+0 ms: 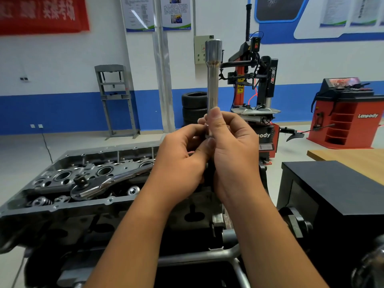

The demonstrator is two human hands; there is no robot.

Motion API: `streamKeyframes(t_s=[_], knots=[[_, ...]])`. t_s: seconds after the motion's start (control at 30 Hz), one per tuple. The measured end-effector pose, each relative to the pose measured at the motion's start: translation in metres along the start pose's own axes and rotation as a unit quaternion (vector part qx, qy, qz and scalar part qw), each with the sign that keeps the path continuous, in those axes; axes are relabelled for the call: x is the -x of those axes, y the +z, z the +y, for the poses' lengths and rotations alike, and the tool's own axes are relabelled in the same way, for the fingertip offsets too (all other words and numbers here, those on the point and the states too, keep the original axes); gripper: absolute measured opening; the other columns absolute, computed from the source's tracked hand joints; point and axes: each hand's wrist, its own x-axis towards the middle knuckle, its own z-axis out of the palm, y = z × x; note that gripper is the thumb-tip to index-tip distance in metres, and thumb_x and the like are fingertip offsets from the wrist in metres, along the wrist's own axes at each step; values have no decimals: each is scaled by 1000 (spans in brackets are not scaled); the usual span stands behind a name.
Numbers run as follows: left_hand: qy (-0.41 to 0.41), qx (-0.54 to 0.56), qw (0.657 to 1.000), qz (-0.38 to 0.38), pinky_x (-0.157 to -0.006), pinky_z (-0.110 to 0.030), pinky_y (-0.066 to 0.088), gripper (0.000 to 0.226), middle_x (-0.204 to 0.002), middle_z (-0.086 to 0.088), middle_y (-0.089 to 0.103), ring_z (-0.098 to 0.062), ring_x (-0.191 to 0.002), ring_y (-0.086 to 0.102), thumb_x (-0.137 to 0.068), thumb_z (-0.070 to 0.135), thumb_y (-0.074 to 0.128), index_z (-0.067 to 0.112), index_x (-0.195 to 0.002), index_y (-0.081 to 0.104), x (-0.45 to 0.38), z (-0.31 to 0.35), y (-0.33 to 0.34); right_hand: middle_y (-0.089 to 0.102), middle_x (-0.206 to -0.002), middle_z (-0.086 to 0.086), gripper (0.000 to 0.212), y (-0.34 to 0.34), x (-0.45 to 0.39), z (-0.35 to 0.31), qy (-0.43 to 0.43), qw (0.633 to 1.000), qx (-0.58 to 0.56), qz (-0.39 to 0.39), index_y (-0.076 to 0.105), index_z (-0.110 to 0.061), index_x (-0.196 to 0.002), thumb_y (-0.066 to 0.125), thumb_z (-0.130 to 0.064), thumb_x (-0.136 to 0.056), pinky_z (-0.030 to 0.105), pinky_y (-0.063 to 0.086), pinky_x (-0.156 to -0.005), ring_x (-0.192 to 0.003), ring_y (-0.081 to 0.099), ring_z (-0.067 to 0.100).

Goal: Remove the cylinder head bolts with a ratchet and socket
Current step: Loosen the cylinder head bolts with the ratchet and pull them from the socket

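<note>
- Hands meet in front of the chest, above the near right end of the cylinder head (62, 163); both are curled round the lower end of a long metal socket (213, 80).
- Right hand (234, 154) wraps the bottom of the socket, thumb laid up along its shaft, tip pointing up.
- Left hand (182, 161) pinches at the same lower end from the left side, thumb pressed against the right hand's thumb base; what exactly its fingertips hold there is hidden.
- Socket stands upright, long axis vertical, wider mouth at the top, narrower shaft running down into the hands.
- Ratchet (108, 181) lies on top of the cylinder head, touched by neither hand, its long axis slanting from lower left to upper right; round head with the square drive facing up at the lower left, handle running toward the left wrist.
- Cylinder head sits on a metal stand (207, 256), open side up.
- Black box (336, 183) stands just to the right.
- Behind, against the blue-and-white wall: stacked tyres (193, 109), a red tyre machine (255, 84) and a red cabinet (349, 115).
</note>
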Motion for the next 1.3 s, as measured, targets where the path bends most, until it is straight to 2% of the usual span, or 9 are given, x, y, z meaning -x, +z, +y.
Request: streamKeyframes(t_s=[0.17,0.3,0.43,0.63,0.83,0.93,1.0,1.1,1.3], knots=[[-1,-26,998,51,-68,-26,64,14,-87,6,80,-12,-78,78,-92,17,77,26,-102,73,-1,-5,0,74,-91,16,26,0,0,0,22,1000,-9,4,73,-16,-87,78,-41,-82,74,56,-79,-84,71,42],[9,-25,998,51,-54,-18,56,13,-79,8,78,-7,-64,73,-96,16,73,27,-102,75,1,-2,-1,75,-98,19,36,-2,0,2,-5,999,28,19,69,-10,-93,82,-42,-80,65,60,-81,-93,74,41],[-3,4,1000,18,-46,-17,47,15,-71,11,73,-4,-52,64,-103,17,63,23,-111,75,1,0,-2,76,-90,14,44,1,0,1,-3,999,27,23,73,-9,-86,72,-52,-80,64,60,-83,-85,73,31],[11,-24,998,63,-70,-30,65,14,-90,5,80,-10,-82,77,-95,13,75,23,-105,75,0,-5,0,76,-93,16,33,1,0,3,6,1000,18,16,71,-11,-92,81,-39,-80,70,58,-79,-89,73,47],[7,-12,999,45,-55,-14,51,19,-87,7,79,-2,-63,69,-99,15,69,23,-115,76,0,-5,-4,76,-89,11,30,0,0,2,-11,999,35,20,72,-5,-94,73,-34,-91,64,60,-84,-90,74,37],[-5,-16,999,30,-56,-14,51,23,-93,7,80,-2,-69,71,-101,14,65,22,-121,74,-1,-5,-5,72,-82,7,27,2,0,2,-12,999,46,12,74,-8,-90,72,-35,-92,65,60,-82,-82,71,28],[-3,-29,999,36,-59,-14,53,23,-98,8,79,-1,-76,73,-101,14,66,25,-120,73,-1,-5,-4,73,-84,10,25,2,1,1,-8,999,39,16,74,-10,-90,76,-35,-87,66,59,-81,-85,73,34],[6,-36,999,36,-53,-12,50,21,-96,6,79,2,-64,69,-100,12,67,28,-113,73,-1,-5,-3,72,-96,23,30,0,1,1,-6,999,26,35,69,-7,-97,85,-27,-81,69,58,-81,-96,70,49],[-15,-8,1000,7,-50,-19,50,24,-93,4,79,-5,-53,63,-103,15,64,24,-123,72,1,-3,-7,74,-95,19,22,-2,1,1,-12,998,47,31,70,-5,-98,78,-25,-92,64,59,-84,-94,72,43]])
